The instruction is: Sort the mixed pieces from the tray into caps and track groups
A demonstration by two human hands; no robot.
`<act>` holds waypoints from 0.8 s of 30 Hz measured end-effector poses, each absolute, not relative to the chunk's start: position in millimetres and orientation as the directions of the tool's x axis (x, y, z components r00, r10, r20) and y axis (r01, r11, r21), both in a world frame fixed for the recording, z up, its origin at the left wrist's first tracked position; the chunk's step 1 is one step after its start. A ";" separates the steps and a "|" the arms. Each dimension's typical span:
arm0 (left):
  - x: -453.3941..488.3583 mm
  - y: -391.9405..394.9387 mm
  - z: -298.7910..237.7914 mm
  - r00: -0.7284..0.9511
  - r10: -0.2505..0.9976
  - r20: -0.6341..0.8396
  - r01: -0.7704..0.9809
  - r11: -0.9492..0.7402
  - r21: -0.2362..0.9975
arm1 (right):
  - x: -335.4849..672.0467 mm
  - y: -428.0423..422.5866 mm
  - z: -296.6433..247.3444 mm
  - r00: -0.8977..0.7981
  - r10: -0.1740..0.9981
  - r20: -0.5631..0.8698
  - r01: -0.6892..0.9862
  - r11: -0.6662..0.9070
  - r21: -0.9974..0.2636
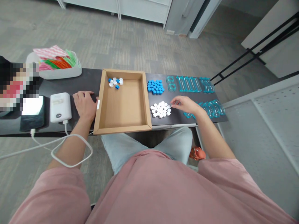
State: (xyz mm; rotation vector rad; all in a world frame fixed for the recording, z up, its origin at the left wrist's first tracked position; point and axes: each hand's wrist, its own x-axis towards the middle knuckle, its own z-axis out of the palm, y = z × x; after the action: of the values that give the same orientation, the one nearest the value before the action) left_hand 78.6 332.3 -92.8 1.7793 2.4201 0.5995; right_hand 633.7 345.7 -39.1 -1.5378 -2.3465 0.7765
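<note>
My left hand (84, 104) lies on the dark table against the left wall of a shallow cardboard box (126, 109), fingers loosely spread, nothing visible in it. Inside the box, a small cluster of white and blue hexagonal pieces (115, 83) sits in the far left corner. My right hand (184, 104) hovers at the right edge of a pile of white hexagonal pieces (160, 109), thumb and forefinger apart. Whether its fingertips touch a piece is too small to make out. Beyond that pile lies a group of blue hexagonal pieces (155, 87).
Teal clear plastic parts (189, 84) lie in rows at the right, with curved ones (211, 109) nearer me. On the left are a white power bank (60, 107), a phone (32, 115) and a white bin (60, 74) of colourful strips. A white cable (79, 137) loops over my left forearm.
</note>
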 end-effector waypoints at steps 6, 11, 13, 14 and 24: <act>79.9 332.2 -89.5 -0.326 0.935 0.142 0.899 0.260 0.353 | 630.7 329.9 -69.0 -0.378 0.925 -0.036 0.786 0.300 -0.541; 80.6 330.9 -88.8 -0.335 0.927 0.170 0.891 0.253 0.376 | 630.6 328.4 -78.9 -0.328 0.944 0.017 0.843 0.301 -0.446; 79.9 330.8 -89.6 -0.331 0.927 0.178 0.895 0.249 0.369 | 631.0 328.4 -81.7 -0.308 0.951 0.029 0.859 0.291 -0.422; 79.5 330.9 -90.1 -0.329 0.927 0.180 0.897 0.246 0.367 | 630.9 328.5 -83.1 -0.308 0.951 0.032 0.859 0.292 -0.421; 79.3 331.1 -90.2 -0.342 0.922 0.181 0.887 0.253 0.387 | 628.9 320.4 -93.6 -0.227 0.973 -0.030 0.753 0.156 -0.639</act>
State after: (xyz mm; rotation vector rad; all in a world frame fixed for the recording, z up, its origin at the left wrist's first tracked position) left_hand 79.3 331.1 -90.2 1.7517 2.4211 0.6582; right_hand 628.9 320.4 -93.6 -1.6451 -2.0503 0.7688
